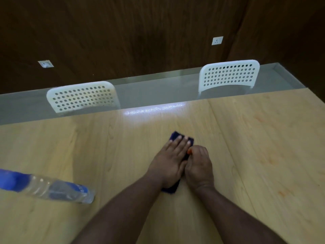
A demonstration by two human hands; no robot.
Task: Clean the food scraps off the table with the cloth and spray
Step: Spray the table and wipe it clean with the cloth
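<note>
A dark blue cloth [175, 135] lies flat on the light wooden table [123, 147] near its middle. My left hand [170, 161] presses on it with straight fingers, covering most of it. My right hand [198, 164] sits right beside the cloth with curled fingers and pinches a small orange scrap [189, 151] at the cloth's right edge. A clear plastic spray bottle [58, 189] with a blue label and blue head lies on its side at the left of the table. Faint orange smears [269, 161] mark the table's right part.
Two white perforated chairs [82, 98] [230, 74] stand pushed in along the table's far edge. Behind them are a grey floor strip and a dark wood-panelled wall with two sockets [217, 40].
</note>
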